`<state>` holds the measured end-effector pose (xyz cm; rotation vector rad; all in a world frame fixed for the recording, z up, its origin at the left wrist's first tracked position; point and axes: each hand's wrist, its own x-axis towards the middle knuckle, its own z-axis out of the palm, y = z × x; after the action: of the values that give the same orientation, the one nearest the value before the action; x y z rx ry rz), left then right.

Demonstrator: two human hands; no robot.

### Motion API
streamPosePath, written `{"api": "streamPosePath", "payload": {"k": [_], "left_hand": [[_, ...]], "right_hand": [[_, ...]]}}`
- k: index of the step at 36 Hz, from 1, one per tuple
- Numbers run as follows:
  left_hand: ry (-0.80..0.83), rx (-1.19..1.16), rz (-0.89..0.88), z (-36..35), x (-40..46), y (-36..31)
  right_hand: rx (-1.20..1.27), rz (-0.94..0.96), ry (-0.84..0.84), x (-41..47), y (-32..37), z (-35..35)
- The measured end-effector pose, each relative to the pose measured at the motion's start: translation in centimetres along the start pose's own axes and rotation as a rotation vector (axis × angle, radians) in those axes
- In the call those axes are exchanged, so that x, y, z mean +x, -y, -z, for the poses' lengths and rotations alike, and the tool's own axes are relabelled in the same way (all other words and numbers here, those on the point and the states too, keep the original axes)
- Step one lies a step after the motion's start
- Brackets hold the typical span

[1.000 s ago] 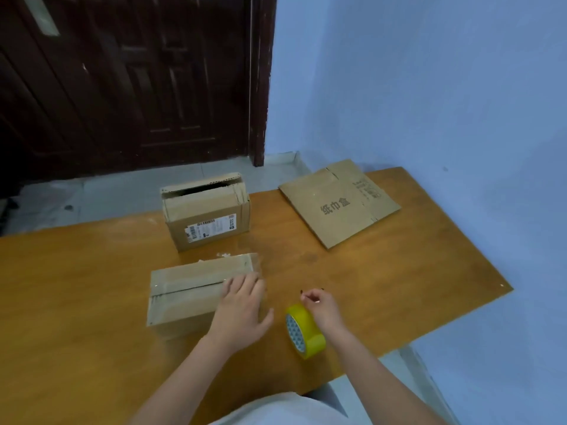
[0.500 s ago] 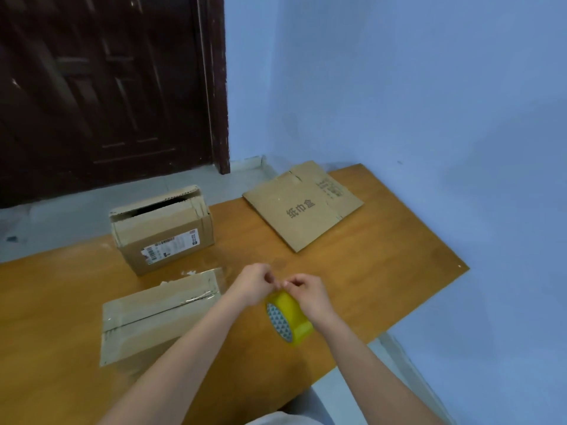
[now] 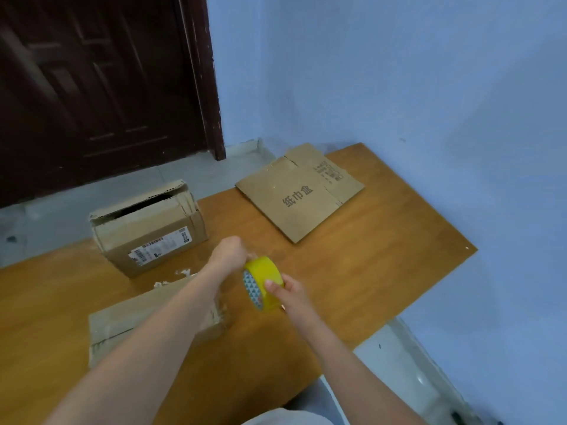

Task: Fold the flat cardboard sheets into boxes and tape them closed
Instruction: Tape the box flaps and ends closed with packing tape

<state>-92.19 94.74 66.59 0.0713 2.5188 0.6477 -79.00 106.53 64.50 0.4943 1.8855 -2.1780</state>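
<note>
My right hand (image 3: 290, 294) grips a yellow tape roll (image 3: 262, 282) lifted above the wooden table (image 3: 383, 256). Just beyond the roll, my left hand (image 3: 230, 253) is curled and pinches the clear tape end pulled off it. Under my left forearm lies a low cardboard box (image 3: 122, 323), its top flaps folded shut. A taller box (image 3: 147, 231) with a white label and torn top flaps stands behind it. A flat cardboard sheet (image 3: 297, 194) with printed characters lies at the far right of the table.
A blue wall runs along the table's right side. A dark wooden door (image 3: 101, 87) and grey floor lie beyond the far edge. Bits of torn tape (image 3: 182, 273) lie between the two boxes.
My left hand left the low box and came to the roll. My right hand lifted the roll off the table. The left hand now draws the tape end away from the roll.
</note>
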Motion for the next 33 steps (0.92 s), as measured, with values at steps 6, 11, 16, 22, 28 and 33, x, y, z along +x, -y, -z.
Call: {"api": "streamPosePath", "payload": {"k": [6,11,16,22,28,33], "left_hand": [[-0.08,0.08,0.04,0.4,2.0,-0.8],[0.006,0.121,0.009,-1.1,3.1,-0.3],[0.134,0.076,-0.058,-1.5,4.3,1.0],[0.227,0.273,-0.091,-3.1,4.8,1.3],[0.154,0.428,-0.061,-5.4,4.8,0.9],[0.142,0.429,-0.048,-7.5,4.6,2.1]], "right_hand": [[-0.352,-0.181,-0.168,1.9,-0.4,-0.6],[-0.516,-0.328,-0.135,2.6,-0.9,0.1],[-0.398,-0.384,-0.051,2.0,-1.4,0.3],[-0.467,-0.461,-0.017,1.9,-1.8,0.6],[-0.504,-0.499,-0.019,2.8,-2.7,0.0],[-0.418,-0.498,-0.037,2.9,-2.1,0.0]]}}
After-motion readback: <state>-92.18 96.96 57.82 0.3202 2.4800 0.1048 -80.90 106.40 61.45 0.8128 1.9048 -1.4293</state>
